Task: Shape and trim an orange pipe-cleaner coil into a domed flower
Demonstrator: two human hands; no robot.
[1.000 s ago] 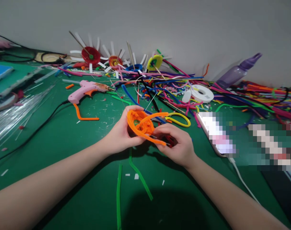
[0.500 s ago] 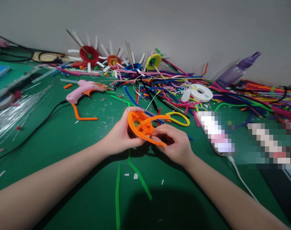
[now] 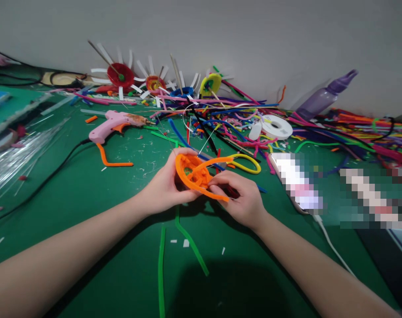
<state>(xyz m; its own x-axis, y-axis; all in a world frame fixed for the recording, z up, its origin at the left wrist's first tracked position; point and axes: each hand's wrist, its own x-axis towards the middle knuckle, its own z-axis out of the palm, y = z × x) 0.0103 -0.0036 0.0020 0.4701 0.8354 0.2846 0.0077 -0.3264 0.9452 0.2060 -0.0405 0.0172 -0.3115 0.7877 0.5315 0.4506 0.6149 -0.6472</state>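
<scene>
Over the middle of the green table, my left hand (image 3: 164, 183) is closed around the left side of a round orange pipe cleaner piece (image 3: 186, 179), bowl-like with an openwork centre. Two orange ends stick out from it to the right, one above the other. At its right edge my right hand (image 3: 240, 194) has its fingers pinched on the same piece, next to the lower end. My palms hide the underside. Just beyond it lie yellow-handled scissors (image 3: 258, 165), partly covered. Below my hands are green pipe cleaners (image 3: 161, 269).
A pink glue gun (image 3: 116, 123) lies to the left with its black cord. Several coloured discs with white strips (image 3: 121, 75) lean along the wall. Pipe cleaners are heaped before them, near a white spool (image 3: 276, 128) and a purple bottle (image 3: 324, 97). A phone (image 3: 295, 181) lies right.
The whole view has shifted very slightly. Both hands keep their hold on the orange piece, with almost no movement of the fingers.
</scene>
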